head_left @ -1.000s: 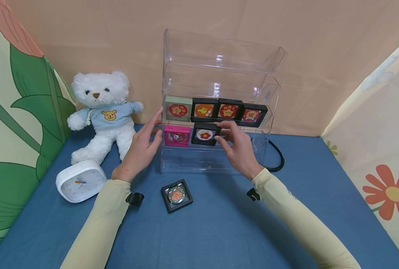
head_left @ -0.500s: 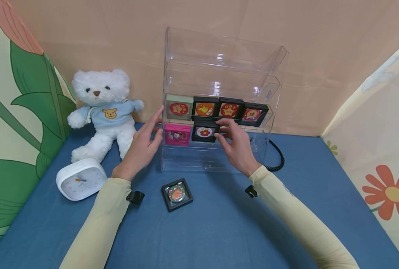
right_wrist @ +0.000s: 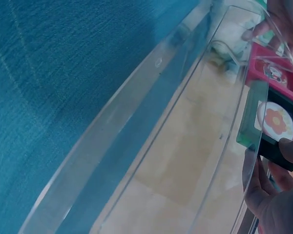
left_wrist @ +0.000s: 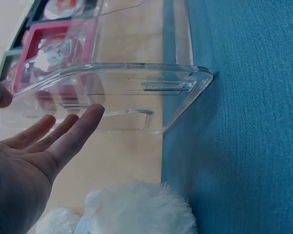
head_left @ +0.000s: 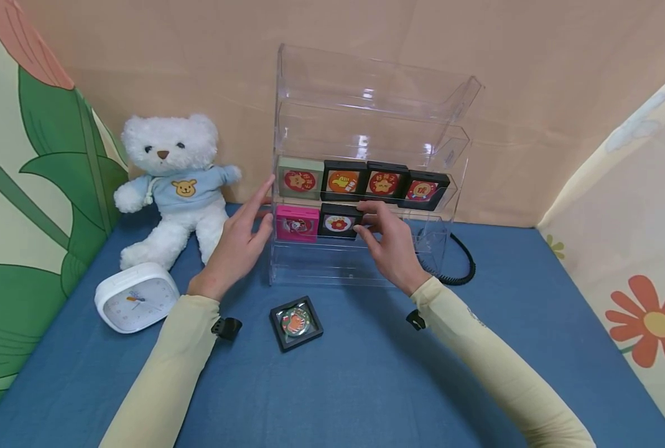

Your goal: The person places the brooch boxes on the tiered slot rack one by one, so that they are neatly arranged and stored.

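A clear acrylic display rack [head_left: 366, 267] stands on the blue table. On its lower tier, a black square frame [head_left: 339, 221] with a red-flower badge sits right beside a pink frame [head_left: 297, 224]. My right hand [head_left: 390, 246] pinches the black frame at its right side, thumb on the front in the right wrist view. My left hand [head_left: 234, 249] has its fingers extended along the rack's left side. In the left wrist view the fingers [left_wrist: 78, 134] lie close to the clear side panel; whether all of them touch it I cannot tell.
Several framed badges fill the tier above, from a pale green frame [head_left: 300, 178] to a tilted black one [head_left: 424, 190]. Another black frame [head_left: 296, 323] lies on the table in front. A white clock [head_left: 137, 298] and teddy bear [head_left: 172, 186] are left; a black coiled cord [head_left: 463, 267] is right.
My right hand has shifted slightly left with the black flower-badge frame, closing the gap to the pink frame. The left hand keeps its place at the rack's side.
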`<state>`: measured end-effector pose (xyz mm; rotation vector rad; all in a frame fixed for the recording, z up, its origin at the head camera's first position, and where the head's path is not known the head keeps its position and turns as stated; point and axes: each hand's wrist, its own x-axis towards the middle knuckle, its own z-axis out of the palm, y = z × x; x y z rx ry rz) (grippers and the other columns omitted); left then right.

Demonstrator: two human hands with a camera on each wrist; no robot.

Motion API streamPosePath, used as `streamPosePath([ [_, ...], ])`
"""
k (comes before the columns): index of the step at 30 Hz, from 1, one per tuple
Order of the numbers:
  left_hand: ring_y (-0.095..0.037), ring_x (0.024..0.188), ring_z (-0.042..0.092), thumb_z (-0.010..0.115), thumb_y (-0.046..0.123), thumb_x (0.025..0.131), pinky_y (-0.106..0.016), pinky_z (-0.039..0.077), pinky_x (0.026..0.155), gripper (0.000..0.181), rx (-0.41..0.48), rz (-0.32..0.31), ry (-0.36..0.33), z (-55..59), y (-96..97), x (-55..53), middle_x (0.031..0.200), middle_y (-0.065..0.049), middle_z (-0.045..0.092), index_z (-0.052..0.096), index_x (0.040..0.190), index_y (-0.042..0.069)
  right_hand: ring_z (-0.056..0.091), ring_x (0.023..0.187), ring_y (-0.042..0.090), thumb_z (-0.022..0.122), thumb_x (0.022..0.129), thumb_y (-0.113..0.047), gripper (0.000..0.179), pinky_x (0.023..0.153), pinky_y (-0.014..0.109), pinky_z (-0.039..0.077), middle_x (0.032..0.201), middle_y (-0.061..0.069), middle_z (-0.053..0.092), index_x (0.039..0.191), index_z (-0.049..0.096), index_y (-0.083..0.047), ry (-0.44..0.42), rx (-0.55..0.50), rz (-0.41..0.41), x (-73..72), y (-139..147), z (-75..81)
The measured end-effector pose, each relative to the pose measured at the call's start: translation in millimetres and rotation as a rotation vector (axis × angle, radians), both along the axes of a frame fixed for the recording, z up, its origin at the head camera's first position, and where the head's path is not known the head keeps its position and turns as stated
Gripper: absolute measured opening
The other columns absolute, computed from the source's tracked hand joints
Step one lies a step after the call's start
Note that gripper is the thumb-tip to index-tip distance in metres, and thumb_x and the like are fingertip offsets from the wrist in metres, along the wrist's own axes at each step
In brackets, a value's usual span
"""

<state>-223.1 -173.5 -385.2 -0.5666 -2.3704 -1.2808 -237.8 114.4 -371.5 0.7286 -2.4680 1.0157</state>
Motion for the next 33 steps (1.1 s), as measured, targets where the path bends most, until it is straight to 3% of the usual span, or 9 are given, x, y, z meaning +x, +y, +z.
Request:
streamPosePath([
  [17, -0.033, 0.127, 0.054, 0.048, 0.015, 0.106, -0.057, 0.049, 0.095, 0.065, 0.001, -0.004, -0.008, 0.5, 1.3, -0.2, 0.145, -0.017, 0.051, 0.023, 0.162, 0.035, 0.069, 0.107, 0.027, 0.069, 0.095, -0.003, 0.038, 0.091, 0.041, 0.055, 0.129, 0.012, 0.063, 0.13, 0.055, -0.007, -0.028, -0.005, 0.019, 1.1, 2.4, -7.6],
  [33, -0.032, 0.129, 0.052, 0.048, 0.016, 0.107, -0.057, 0.049, 0.096, 0.065, -0.01, 0.009, -0.011, 0.2, 0.1, 0.1, 0.146, -0.016, 0.051, 0.022, 0.162, 0.035, 0.067, 0.106, 0.024, 0.074, 0.093, -0.007, 0.046, 0.089, 0.039, 0.056, 0.126, 0.012, 0.062, 0.134, 0.053, -0.007, 0.055, 0.039, -0.013, 6.2, 5.6, 1.6],
])
